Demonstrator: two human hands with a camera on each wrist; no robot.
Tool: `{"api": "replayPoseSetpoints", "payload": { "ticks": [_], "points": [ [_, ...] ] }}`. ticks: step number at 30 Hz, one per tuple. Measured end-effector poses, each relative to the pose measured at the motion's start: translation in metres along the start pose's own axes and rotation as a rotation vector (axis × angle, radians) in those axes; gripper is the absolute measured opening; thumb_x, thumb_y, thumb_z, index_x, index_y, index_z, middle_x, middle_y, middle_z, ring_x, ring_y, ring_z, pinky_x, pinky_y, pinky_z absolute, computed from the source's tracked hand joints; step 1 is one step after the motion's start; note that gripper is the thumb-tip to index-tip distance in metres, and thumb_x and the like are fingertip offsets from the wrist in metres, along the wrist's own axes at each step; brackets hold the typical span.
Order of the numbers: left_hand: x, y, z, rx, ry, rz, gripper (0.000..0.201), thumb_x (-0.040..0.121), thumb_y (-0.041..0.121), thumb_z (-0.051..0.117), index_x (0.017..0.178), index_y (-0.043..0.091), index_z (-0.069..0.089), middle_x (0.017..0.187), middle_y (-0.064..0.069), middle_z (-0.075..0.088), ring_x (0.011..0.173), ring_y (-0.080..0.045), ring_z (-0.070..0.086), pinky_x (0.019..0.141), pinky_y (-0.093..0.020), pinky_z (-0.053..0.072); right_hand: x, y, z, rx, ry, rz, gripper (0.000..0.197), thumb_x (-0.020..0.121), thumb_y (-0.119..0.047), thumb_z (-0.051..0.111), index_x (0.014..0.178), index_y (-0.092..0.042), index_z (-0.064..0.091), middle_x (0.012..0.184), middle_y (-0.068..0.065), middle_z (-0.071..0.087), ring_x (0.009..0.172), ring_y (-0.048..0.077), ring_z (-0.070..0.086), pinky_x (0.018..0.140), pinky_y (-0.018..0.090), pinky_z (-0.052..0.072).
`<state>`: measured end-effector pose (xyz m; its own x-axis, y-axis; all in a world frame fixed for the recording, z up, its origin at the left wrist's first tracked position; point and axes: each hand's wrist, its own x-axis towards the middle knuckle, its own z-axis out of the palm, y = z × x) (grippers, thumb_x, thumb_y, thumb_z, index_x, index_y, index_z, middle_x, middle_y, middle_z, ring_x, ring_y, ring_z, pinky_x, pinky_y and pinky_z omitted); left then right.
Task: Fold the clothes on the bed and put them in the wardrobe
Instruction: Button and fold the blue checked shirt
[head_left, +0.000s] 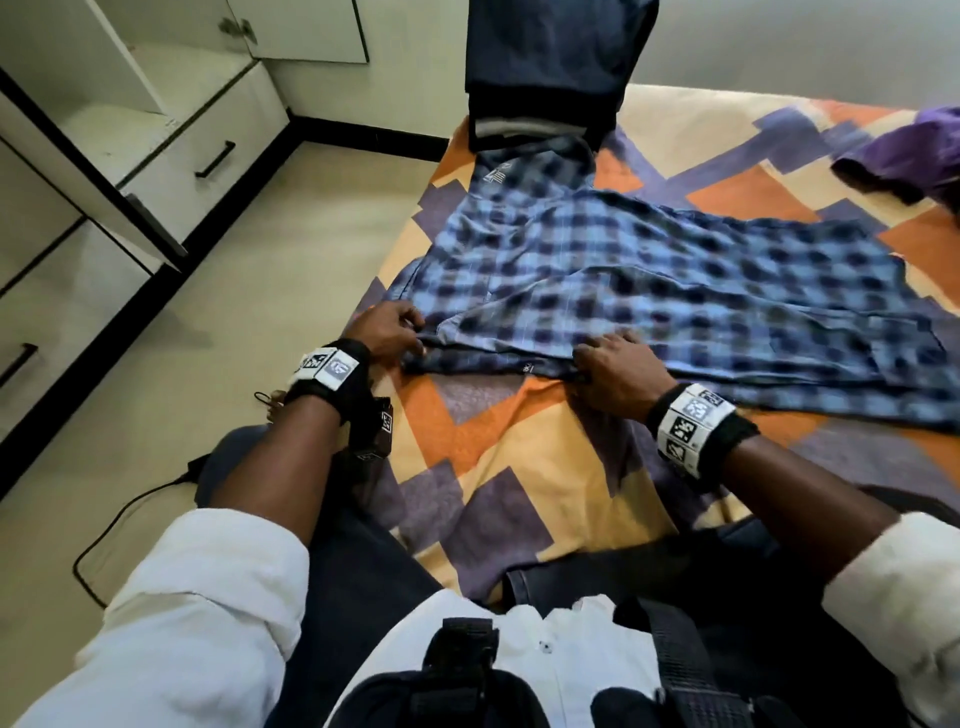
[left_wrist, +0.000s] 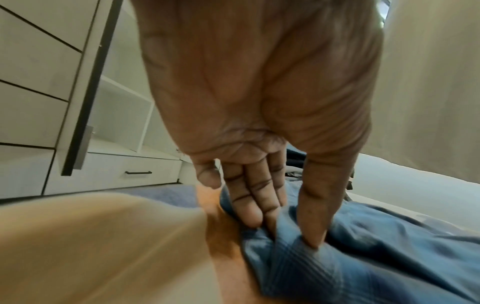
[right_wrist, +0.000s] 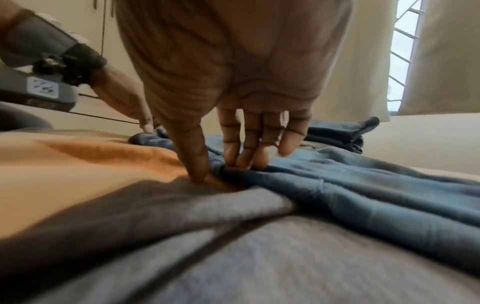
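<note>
A blue plaid shirt (head_left: 649, 275) lies spread across the patterned bed sheet (head_left: 519, 467). My left hand (head_left: 415, 345) is at the shirt's near left corner. In the left wrist view the left hand (left_wrist: 283, 230) pinches a bunched fold of the shirt (left_wrist: 363, 257) between thumb and fingers. My right hand (head_left: 587, 364) holds the near edge further right. In the right wrist view the right hand (right_wrist: 221, 170) has its thumb dug in at the edge of the shirt (right_wrist: 363, 185) and its fingers on top.
A stack of dark folded clothes (head_left: 550, 73) sits at the bed's far end, and a purple garment (head_left: 904, 150) lies at the far right. The white wardrobe (head_left: 171, 135) stands open on the left with shelves and drawers. A black cable (head_left: 119, 519) lies on the floor.
</note>
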<state>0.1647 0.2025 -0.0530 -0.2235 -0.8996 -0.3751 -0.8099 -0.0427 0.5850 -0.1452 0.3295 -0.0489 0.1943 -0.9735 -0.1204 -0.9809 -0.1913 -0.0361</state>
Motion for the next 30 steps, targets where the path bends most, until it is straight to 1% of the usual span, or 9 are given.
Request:
{"api": "replayPoseSetpoints", "payload": {
  "ticks": [5,8,11,13,18,21,24,27,30],
  "points": [
    [-0.007,-0.003,0.006,0.065,0.152,-0.079,0.015,0.076,0.005,0.066,0.078,0.019,0.062,0.097,-0.01,0.069,0.087,-0.027,0.061,0.08,-0.034,0.051,-0.015,-0.01,0.006,-0.219,-0.016,0.051,0.046,0.09,-0.048,0.047,0.107,-0.008,0.06,0.108,0.017,0.064,0.102,0.035,0.059,0.092,0.042,0.037],
    [-0.01,-0.002,0.013,0.086,0.296,-0.097,0.012,0.084,0.011,0.055,0.091,0.011,0.065,0.104,-0.015,0.068,0.099,-0.036,0.061,0.088,-0.04,0.051,-0.024,-0.009,0.007,-0.199,-0.069,0.083,0.074,0.084,-0.052,0.008,0.105,-0.004,0.06,0.104,0.02,0.065,0.099,0.036,0.061,0.089,0.042,0.037],
    [-0.013,0.001,0.021,0.121,0.379,-0.098,0.021,0.086,0.015,0.05,0.096,0.003,0.065,0.108,-0.023,0.067,0.101,-0.043,0.061,0.089,-0.045,0.052,-0.027,-0.005,0.008,-0.256,-0.058,0.127,0.035,0.095,-0.026,0.03,0.102,-0.009,0.06,0.104,0.014,0.067,0.098,0.03,0.063,0.088,0.038,0.038],
    [-0.016,0.005,0.025,0.132,0.402,-0.109,0.026,0.085,0.015,0.052,0.103,0.002,0.065,0.112,-0.025,0.066,0.106,-0.044,0.06,0.093,-0.046,0.05,-0.025,-0.008,0.006,-0.259,-0.097,0.167,0.023,0.095,-0.015,0.04,0.097,-0.012,0.062,0.101,0.01,0.069,0.095,0.028,0.065,0.086,0.036,0.038],
    [-0.028,0.017,0.035,0.311,0.49,-0.052,0.043,0.075,0.012,0.062,0.116,0.004,0.057,0.115,-0.021,0.064,0.111,-0.041,0.056,0.1,-0.048,0.043,-0.016,-0.011,-0.008,-0.222,-0.182,0.202,0.024,0.095,-0.029,0.05,0.098,-0.012,0.066,0.104,0.01,0.069,0.1,0.03,0.065,0.083,0.034,0.042],
    [-0.035,0.02,0.049,0.478,0.581,0.239,0.035,0.071,0.007,0.062,0.106,0.007,0.058,0.11,-0.018,0.058,0.104,-0.037,0.051,0.09,-0.047,0.041,-0.016,0.0,-0.02,-0.178,-0.041,0.275,0.016,0.087,-0.019,0.058,0.095,-0.008,0.066,0.099,0.015,0.069,0.095,0.034,0.065,0.072,0.033,0.04],
    [-0.034,0.03,0.064,0.574,0.541,0.505,0.034,0.069,0.004,0.065,0.103,0.007,0.064,0.105,-0.015,0.06,0.101,-0.037,0.054,0.092,-0.048,0.043,-0.017,0.008,-0.018,-0.192,-0.025,0.285,0.022,0.083,-0.016,0.056,0.102,-0.011,0.062,0.105,0.013,0.066,0.102,0.031,0.061,0.087,0.037,0.041],
    [-0.029,0.04,0.071,0.682,0.402,0.488,0.035,0.079,0.011,0.065,0.114,0.011,0.063,0.113,-0.012,0.06,0.108,-0.033,0.052,0.091,-0.043,0.037,-0.015,0.015,-0.01,-0.213,-0.055,0.261,0.033,0.084,-0.023,0.057,0.115,-0.012,0.056,0.114,0.012,0.062,0.109,0.03,0.058,0.094,0.039,0.038],
    [-0.025,0.043,0.074,0.744,0.342,0.471,0.025,0.085,0.016,0.06,0.109,0.012,0.065,0.119,-0.011,0.06,0.112,-0.033,0.051,0.092,-0.044,0.034,-0.014,0.02,-0.006,-0.211,-0.037,0.226,0.028,0.087,-0.021,0.053,0.114,-0.013,0.058,0.113,0.012,0.063,0.108,0.029,0.059,0.095,0.039,0.037]
  ]
}}
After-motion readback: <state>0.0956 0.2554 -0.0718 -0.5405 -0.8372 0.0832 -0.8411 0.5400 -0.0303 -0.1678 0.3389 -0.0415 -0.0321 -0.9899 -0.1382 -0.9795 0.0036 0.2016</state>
